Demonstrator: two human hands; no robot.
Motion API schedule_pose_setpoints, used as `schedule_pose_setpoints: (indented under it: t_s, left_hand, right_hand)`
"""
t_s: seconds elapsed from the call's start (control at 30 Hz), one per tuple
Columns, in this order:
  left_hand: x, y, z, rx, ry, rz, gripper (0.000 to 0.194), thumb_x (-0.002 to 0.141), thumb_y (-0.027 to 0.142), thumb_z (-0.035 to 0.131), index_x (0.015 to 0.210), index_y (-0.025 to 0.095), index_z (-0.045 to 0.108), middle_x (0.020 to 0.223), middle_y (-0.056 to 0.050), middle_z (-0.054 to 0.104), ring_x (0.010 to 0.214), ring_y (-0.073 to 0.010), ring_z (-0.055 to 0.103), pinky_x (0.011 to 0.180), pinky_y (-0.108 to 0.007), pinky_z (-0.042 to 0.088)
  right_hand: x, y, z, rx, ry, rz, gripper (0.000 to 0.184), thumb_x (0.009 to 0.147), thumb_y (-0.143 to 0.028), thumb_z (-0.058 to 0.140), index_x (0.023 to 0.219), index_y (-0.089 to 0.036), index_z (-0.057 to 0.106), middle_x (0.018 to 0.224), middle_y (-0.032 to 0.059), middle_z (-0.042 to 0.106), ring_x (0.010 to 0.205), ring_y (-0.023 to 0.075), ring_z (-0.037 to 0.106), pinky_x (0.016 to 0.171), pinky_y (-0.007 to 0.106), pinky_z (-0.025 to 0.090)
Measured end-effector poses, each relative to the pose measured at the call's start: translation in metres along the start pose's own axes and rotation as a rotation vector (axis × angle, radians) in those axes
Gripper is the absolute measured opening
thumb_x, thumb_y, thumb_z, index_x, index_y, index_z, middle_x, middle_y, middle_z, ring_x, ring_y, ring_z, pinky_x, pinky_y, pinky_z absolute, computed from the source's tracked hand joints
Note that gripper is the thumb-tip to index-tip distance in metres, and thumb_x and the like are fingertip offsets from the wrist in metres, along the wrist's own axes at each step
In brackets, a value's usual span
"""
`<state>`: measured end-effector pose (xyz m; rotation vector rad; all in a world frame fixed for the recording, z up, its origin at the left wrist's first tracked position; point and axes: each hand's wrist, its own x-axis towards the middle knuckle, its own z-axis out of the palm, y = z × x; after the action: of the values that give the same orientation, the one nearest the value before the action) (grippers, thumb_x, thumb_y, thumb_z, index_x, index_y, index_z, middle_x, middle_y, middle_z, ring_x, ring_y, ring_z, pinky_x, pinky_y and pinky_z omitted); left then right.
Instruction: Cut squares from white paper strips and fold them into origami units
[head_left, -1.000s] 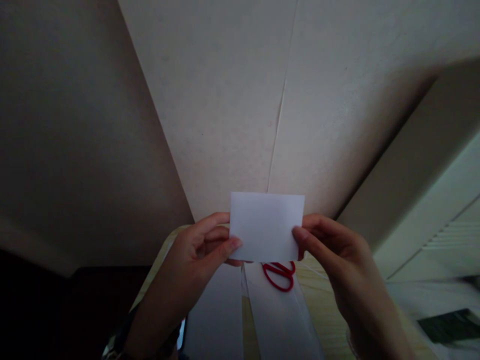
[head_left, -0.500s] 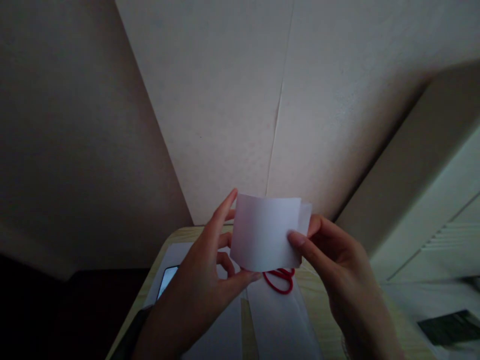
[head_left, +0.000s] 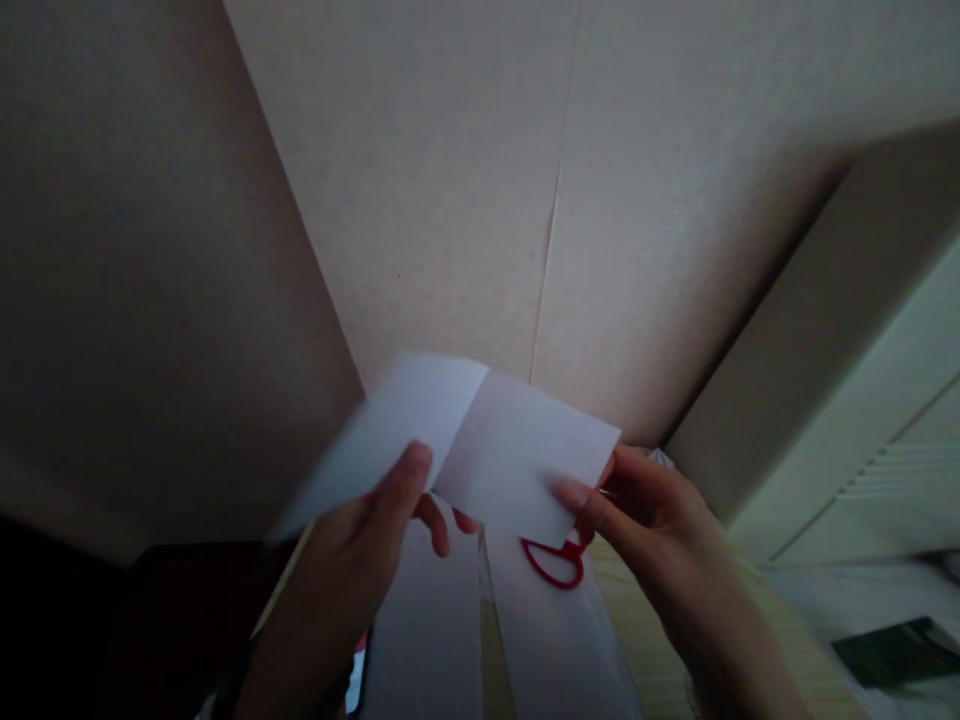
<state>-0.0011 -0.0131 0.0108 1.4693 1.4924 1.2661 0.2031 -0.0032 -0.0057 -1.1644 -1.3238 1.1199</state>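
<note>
A white sheet of paper [head_left: 525, 450] is spread between my hands above the table, with a fold line down its middle. My left hand [head_left: 352, 560] has its thumb on the front of the left half and its fingers behind, so it is closed on the paper. My right hand [head_left: 652, 530] pinches the right edge between thumb and fingers. The left end of the paper is blurred. Just below the paper, red-handled scissors [head_left: 555, 567] show their loops; the rest is hidden.
White sheets [head_left: 427, 620] lie on the light wooden table [head_left: 645, 620]. A phone [head_left: 358, 675] shows partly beside my left wrist. A wall [head_left: 450, 200] rises behind, and a pale cabinet-like unit [head_left: 847, 330] stands at the right. A dark green item [head_left: 892, 650] lies at lower right.
The paper, folded over before, has been opened out to the left. My left hand has moved left and down, its thumb now on the paper's front; my right hand keeps its pinch.
</note>
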Motion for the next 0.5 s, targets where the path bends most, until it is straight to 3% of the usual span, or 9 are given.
schedule_pose_setpoints:
  t_s: [0.07, 0.13, 0.3, 0.43, 0.5]
  left_hand:
    - [0.002, 0.001, 0.002, -0.034, 0.098, -0.033, 0.064, 0.094, 0.051, 0.051, 0.037, 0.024, 0.058, 0.039, -0.001, 0.061, 0.039, -0.0145, 0.054, 0.042, -0.025, 0.042]
    - [0.005, -0.002, 0.004, -0.094, 0.161, -0.049, 0.056, 0.092, 0.049, 0.056, 0.041, 0.025, 0.056, 0.039, 0.002, 0.057, 0.043, -0.0147, 0.056, 0.047, -0.025, 0.044]
    - [0.012, -0.008, 0.003, -0.141, 0.132, -0.052, 0.048, 0.086, 0.046, 0.061, 0.043, 0.025, 0.052, 0.038, 0.005, 0.047, 0.039, -0.0116, 0.046, 0.042, -0.024, 0.036]
    - [0.012, -0.002, 0.004, -0.115, 0.043, -0.034, 0.040, 0.073, 0.032, 0.069, 0.040, 0.024, 0.049, 0.037, 0.008, 0.045, 0.035, -0.0079, 0.039, 0.039, -0.021, 0.032]
    - [0.012, 0.001, 0.006, -0.108, -0.012, -0.042, 0.031, 0.070, 0.029, 0.070, 0.044, 0.023, 0.054, 0.041, 0.007, 0.051, 0.039, -0.0090, 0.046, 0.041, -0.020, 0.035]
  right_hand:
    - [0.001, 0.000, 0.000, -0.033, -0.034, 0.053, 0.037, 0.075, -0.051, 0.074, 0.063, -0.022, 0.055, 0.062, -0.0001, 0.059, 0.056, 0.0140, 0.054, 0.050, 0.025, 0.040]
    - [0.003, 0.002, 0.000, -0.054, -0.088, 0.104, 0.034, 0.075, -0.053, 0.072, 0.068, -0.022, 0.058, 0.065, 0.0012, 0.062, 0.061, 0.0171, 0.058, 0.054, 0.028, 0.043]
    - [0.005, 0.007, 0.000, -0.084, -0.198, 0.140, 0.029, 0.076, -0.048, 0.072, 0.085, -0.021, 0.066, 0.082, 0.0052, 0.070, 0.076, 0.0231, 0.066, 0.069, 0.036, 0.052]
    - [0.007, 0.007, -0.008, -0.049, -0.079, 0.039, 0.035, 0.074, -0.043, 0.079, 0.101, -0.025, 0.065, 0.103, 0.0057, 0.072, 0.092, 0.0228, 0.068, 0.074, 0.033, 0.055]
    - [0.008, 0.006, -0.011, -0.024, -0.014, -0.015, 0.036, 0.074, -0.040, 0.081, 0.104, -0.026, 0.066, 0.111, 0.0055, 0.072, 0.096, 0.0207, 0.067, 0.075, 0.030, 0.056]
